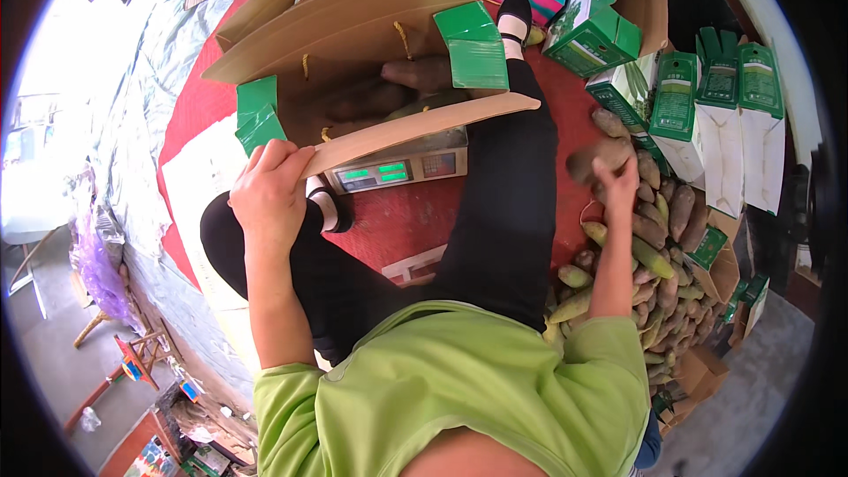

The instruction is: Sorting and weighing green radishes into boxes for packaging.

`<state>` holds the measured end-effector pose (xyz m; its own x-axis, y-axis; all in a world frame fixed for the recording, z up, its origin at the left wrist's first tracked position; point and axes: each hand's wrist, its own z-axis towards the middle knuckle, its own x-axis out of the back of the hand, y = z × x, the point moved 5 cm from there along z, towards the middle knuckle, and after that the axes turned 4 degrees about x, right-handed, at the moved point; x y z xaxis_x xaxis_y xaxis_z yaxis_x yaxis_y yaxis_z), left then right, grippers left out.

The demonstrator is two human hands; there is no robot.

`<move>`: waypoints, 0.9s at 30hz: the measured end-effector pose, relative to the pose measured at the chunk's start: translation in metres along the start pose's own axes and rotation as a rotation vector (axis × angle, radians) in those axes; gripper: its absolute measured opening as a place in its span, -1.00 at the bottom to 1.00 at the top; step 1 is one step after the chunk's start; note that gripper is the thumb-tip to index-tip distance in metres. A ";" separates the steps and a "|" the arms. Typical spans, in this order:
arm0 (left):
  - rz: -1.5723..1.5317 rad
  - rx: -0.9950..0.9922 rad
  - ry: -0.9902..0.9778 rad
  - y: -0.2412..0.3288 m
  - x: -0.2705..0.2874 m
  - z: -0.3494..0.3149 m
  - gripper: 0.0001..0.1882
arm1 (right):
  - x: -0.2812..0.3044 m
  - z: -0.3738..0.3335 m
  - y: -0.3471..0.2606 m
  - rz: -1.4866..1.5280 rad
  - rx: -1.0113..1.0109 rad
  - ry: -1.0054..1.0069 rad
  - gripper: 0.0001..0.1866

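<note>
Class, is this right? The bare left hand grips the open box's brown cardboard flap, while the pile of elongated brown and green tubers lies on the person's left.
No: the head view shows the pile of elongated brown and green tubers lying on the person's right, not left. The bare left hand does grip the brown cardboard flap.

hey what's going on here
A seated person has the left hand on the near flap of an open cardboard box, which already has some long, dark vegetables in it. A scale with a lit green display shows just below that flap. Off to the right, the right hand holds a brown root vegetable, slightly blurred, beside a big pile of similar ones.
</note>
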<state>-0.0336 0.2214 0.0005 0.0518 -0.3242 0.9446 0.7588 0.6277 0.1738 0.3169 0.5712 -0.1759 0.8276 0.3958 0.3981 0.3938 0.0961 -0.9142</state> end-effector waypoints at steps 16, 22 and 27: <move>0.021 -0.025 -0.016 -0.002 -0.001 0.000 -0.80 | -0.239 0.019 -0.271 0.118 0.264 -0.642 -0.25; 0.025 -0.003 -0.050 -0.007 -0.002 -0.004 -0.79 | -0.229 0.018 -0.286 0.201 0.147 -0.729 -0.42; -0.015 -0.014 -0.056 0.000 0.000 -0.005 -0.76 | -0.131 0.046 -0.233 0.486 0.258 -0.645 -0.68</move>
<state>-0.0302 0.2177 -0.0007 0.0037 -0.2931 0.9561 0.7681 0.6130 0.1849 0.0987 0.5390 -0.0188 0.4601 0.8829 -0.0937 -0.1155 -0.0451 -0.9923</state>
